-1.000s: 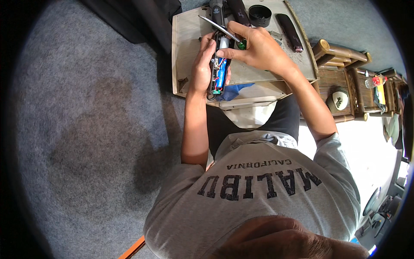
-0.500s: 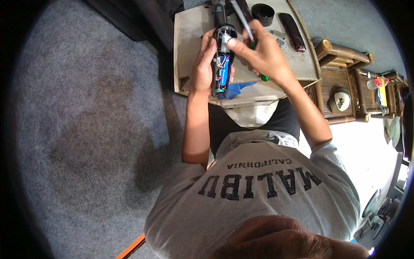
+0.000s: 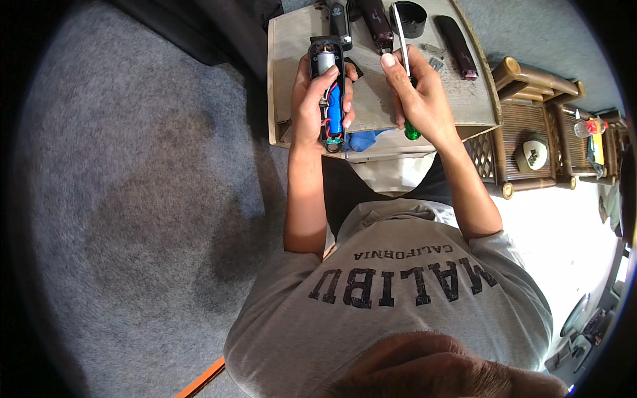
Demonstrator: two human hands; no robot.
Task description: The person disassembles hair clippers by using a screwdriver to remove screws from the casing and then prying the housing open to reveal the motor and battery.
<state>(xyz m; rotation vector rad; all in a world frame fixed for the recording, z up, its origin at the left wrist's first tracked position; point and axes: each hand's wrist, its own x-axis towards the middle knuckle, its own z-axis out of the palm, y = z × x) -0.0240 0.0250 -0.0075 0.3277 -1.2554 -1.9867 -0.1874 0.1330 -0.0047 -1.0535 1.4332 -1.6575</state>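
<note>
My left hand (image 3: pixel 307 106) is wrapped round an opened hair clipper (image 3: pixel 336 109), held upright along its length above the table's near edge. Inside the black housing show a silver motor (image 3: pixel 325 62), a blue battery, red wires and a small green circuit board at the lower end. My left thumb presses beside the motor. My right hand (image 3: pixel 423 98) grips a screwdriver (image 3: pixel 401 33) with a long metal shaft pointing away from me. Its green handle shows below the palm. The right hand is apart from the clipper.
On the wooden table (image 3: pixel 288 86) lie a black-grey clipper (image 3: pixel 340 23), a dark maroon clipper (image 3: pixel 376 25), a round black bowl (image 3: pixel 413 28) and a long dark cover (image 3: pixel 454 46). Blue cloth (image 3: pixel 363 140) hangs at the near edge. Bamboo chairs (image 3: pixel 527 126) stand to the right.
My right hand has drawn away from the clipper to the right, with the screwdriver now more upright. The clipper has shifted slightly left, and my left thumb now rests by the motor.
</note>
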